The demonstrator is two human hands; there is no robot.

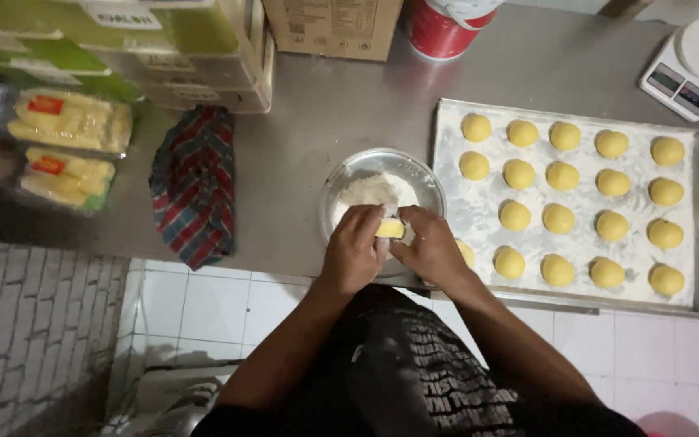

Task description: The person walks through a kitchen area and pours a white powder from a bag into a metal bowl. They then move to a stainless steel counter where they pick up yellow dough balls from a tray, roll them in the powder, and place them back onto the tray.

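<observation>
Left hand (355, 249) and right hand (429, 247) pinch a yellow dough piece (390, 229), fingers closed round it, over the round metal flour bowl (341, 174). About 20 yellow dough balls (562, 176) fill the floured rectangular tray (479, 214), nearly full.

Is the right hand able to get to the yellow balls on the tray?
Probably yes. The right hand is beside the floured tray, and the nearest yellow dough balls lie uncovered with nothing between. But both it and the left hand are busy holding a yellow dough piece over the flour bowl.
</observation>
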